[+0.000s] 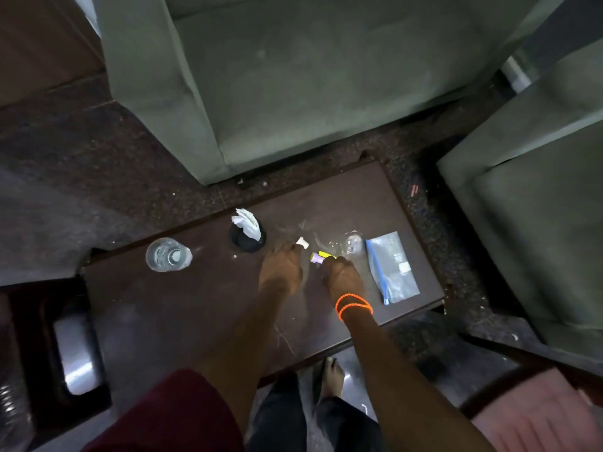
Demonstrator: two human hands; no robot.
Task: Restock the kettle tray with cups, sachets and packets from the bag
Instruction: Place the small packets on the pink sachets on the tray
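Note:
Both my hands reach over a dark brown low table (195, 308). My left hand (281, 268) pinches a small white packet (302, 243) at its fingertips. My right hand (342, 277), with orange bead bands on the wrist, holds purple and yellow sachets (321, 256) by one end. A clear zip bag (391, 267) with a blue seal lies flat just right of my right hand. A small clear upturned glass (354, 243) stands between the sachets and the bag. A black holder (248, 236) stuffed with white paper napkins sits left of my left hand. No tray or kettle shows.
A clear plastic water bottle (168, 255) stands at the table's left. Grey-green sofas (293, 76) crowd the far side and the right side (538, 207). A dark stool (75, 347) sits at lower left, and my feet show below the table's near edge.

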